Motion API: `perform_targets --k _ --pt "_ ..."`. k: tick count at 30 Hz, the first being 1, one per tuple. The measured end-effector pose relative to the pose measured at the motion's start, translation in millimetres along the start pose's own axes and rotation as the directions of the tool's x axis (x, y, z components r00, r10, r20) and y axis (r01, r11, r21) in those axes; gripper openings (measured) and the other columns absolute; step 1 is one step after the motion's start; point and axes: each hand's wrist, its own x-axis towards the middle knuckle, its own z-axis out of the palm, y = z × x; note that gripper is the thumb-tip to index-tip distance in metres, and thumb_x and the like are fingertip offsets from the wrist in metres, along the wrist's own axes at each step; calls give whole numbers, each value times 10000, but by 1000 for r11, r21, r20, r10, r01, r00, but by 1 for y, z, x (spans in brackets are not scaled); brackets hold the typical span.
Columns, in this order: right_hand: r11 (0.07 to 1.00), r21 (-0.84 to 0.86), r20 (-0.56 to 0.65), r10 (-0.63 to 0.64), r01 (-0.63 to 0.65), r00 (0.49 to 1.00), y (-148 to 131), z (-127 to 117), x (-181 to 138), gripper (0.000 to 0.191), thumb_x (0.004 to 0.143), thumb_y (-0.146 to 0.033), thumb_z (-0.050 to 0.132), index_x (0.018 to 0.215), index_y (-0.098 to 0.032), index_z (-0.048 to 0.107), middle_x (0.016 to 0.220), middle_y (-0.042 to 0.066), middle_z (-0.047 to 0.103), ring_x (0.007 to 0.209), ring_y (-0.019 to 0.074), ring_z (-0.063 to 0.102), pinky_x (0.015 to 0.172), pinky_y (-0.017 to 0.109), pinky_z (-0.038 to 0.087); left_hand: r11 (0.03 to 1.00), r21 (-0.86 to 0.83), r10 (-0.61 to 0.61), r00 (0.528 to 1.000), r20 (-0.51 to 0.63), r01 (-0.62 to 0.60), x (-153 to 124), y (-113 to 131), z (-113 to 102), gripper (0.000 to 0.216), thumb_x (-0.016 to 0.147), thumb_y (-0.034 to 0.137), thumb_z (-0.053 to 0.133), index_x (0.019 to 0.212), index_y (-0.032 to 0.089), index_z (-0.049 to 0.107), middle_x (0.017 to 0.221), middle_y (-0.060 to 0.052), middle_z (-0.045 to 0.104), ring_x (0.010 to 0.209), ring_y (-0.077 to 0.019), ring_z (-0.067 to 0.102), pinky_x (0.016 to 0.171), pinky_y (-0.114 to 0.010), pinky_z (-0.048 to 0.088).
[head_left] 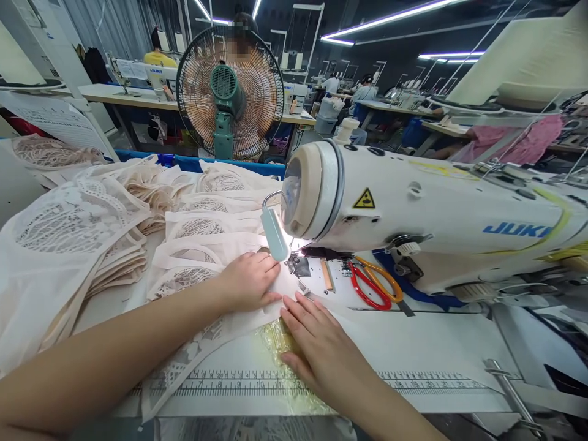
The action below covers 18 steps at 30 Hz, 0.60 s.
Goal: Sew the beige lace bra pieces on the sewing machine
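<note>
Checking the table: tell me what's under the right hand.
Yellowish film and a printed ruler appear to run under the right hand; what its palm covers is hidden.

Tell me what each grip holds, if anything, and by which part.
No clear hold: the left grip lies palm-down on the pale fabric, the right grip flat by its edge.

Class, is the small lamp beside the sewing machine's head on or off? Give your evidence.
On: bright white light shows along the right edge of the lamp, just beyond the left hand.
</note>
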Motion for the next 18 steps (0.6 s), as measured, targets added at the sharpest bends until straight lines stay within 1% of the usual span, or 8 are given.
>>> perform_targets --k 6,11,15,18 --pt "999 -46 23 -27 28 999 1 -3 0 506 868 -307 535 1327 -100 489 1431 139 422 1326 333 362 1046 530 389 1000 31 6 1000 2 -6 1 1 -3 532 903 500 424 1192 70 545 1205 -156 581 986 -271 538 832 -384 413" --pt "999 -45 25 -29 30 999 2 -4 2 509 867 -299 534 1323 -78 491 1418 159 431 1321 332 369 1031 517 413 998 61 20 1000 -17 -19 0 -1 0 502 904 493 415 1171 94 561 1215 -150 576 982 -269 536 818 -377 417" --pt "999 -37 7 -14 14 1000 5 -3 4 524 869 -293 535 1338 -69 470 1438 177 389 1334 318 346 1033 496 412 998 60 35 998 -44 -33 2 -13 4 475 901 487 425 1136 103 575 1203 -146 577 1008 -279 531 842 -394 422" --pt "1000 -30 12 -1 1 1000 6 -2 7 545 868 -305 544 1337 -39 461 1442 199 368 1336 321 339 1038 499 403 993 80 98 992 -76 -92 7 -25 0 417 894 462 455 1080 118 599 1166 -139 595 1022 -287 530 881 -422 420"
